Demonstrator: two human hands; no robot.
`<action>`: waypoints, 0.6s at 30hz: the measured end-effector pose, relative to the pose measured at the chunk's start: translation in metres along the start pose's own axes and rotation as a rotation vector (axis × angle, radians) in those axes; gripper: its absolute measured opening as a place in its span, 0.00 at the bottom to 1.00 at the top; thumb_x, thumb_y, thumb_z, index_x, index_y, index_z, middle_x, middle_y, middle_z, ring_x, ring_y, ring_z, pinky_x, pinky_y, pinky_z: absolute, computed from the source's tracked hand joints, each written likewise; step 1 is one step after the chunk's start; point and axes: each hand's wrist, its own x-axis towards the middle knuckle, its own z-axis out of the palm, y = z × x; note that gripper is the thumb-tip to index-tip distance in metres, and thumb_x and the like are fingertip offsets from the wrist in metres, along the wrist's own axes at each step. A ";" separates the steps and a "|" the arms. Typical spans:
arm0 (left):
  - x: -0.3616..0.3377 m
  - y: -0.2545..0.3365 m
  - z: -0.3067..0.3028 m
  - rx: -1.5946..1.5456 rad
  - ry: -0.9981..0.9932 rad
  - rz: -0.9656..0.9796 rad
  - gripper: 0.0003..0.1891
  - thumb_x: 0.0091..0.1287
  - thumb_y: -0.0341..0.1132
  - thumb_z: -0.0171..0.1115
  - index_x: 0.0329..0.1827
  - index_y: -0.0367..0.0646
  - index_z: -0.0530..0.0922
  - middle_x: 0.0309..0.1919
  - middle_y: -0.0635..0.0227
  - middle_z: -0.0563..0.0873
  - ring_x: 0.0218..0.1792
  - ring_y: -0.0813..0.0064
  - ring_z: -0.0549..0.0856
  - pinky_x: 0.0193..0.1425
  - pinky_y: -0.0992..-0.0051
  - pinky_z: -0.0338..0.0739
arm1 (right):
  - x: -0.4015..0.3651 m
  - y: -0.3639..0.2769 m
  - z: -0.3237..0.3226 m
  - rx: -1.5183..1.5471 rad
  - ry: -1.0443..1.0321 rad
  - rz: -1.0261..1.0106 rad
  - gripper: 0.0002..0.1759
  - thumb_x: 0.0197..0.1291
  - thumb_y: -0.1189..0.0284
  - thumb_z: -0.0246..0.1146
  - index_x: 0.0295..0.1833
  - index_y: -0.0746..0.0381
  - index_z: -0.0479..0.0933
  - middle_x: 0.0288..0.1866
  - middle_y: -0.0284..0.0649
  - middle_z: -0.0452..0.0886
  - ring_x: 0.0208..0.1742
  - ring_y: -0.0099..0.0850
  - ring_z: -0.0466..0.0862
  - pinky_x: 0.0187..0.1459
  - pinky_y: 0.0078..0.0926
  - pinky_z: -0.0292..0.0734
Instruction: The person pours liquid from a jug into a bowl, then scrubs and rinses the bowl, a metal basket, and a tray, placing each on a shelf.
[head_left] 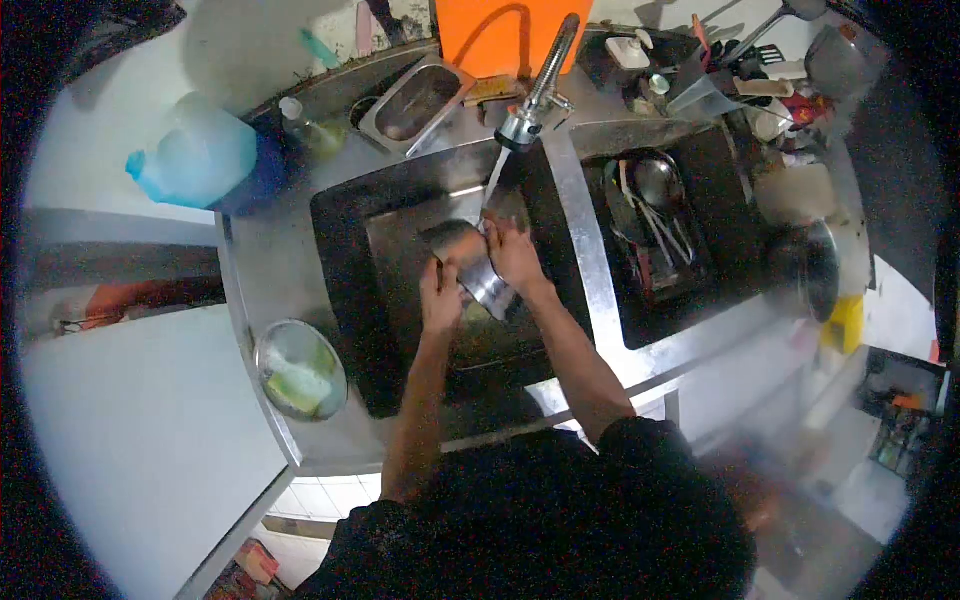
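Over the left sink basin (352, 300), both my hands grip a shiny metal container (482, 288), tilted and partly blurred. My left hand (441, 294) is closed on its near left side. On the right, my right hand (514, 258) has its fingers wrapped at the upper edge, just below the tap. A stream of water (494, 178) runs from the metal faucet (520, 128) down to the container and my right fingers. The container's exact kind does not show.
A bowl with a green sponge (300, 382) sits on the left counter. Behind the basin lies a rectangular steel pan (415, 100). A blue-capped jug (200, 150) stands back left. The right basin holds a pan with utensils (650, 205). An orange board (490, 35) leans behind the faucet.
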 end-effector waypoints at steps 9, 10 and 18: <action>0.047 0.053 0.019 -0.368 0.015 0.139 0.27 0.74 0.40 0.55 0.71 0.33 0.64 0.63 0.58 0.76 0.63 0.67 0.74 0.70 0.70 0.63 | 0.033 -0.003 0.018 0.859 0.522 -0.392 0.22 0.76 0.66 0.49 0.66 0.68 0.72 0.66 0.46 0.77 0.68 0.33 0.73 0.69 0.29 0.64; 0.053 0.052 0.024 -0.416 0.050 0.141 0.25 0.74 0.39 0.55 0.69 0.35 0.65 0.62 0.60 0.77 0.61 0.68 0.76 0.68 0.69 0.65 | 0.023 -0.016 0.011 1.005 0.573 -0.376 0.21 0.76 0.67 0.50 0.66 0.68 0.72 0.66 0.45 0.77 0.67 0.31 0.73 0.69 0.29 0.65; 0.062 0.022 0.025 -0.843 -0.164 -0.248 0.11 0.75 0.38 0.55 0.56 0.51 0.74 0.41 0.72 0.82 0.42 0.78 0.81 0.40 0.79 0.77 | 0.060 -0.006 -0.028 -0.085 0.709 -0.438 0.17 0.71 0.69 0.49 0.60 0.60 0.75 0.57 0.50 0.79 0.59 0.52 0.77 0.62 0.46 0.70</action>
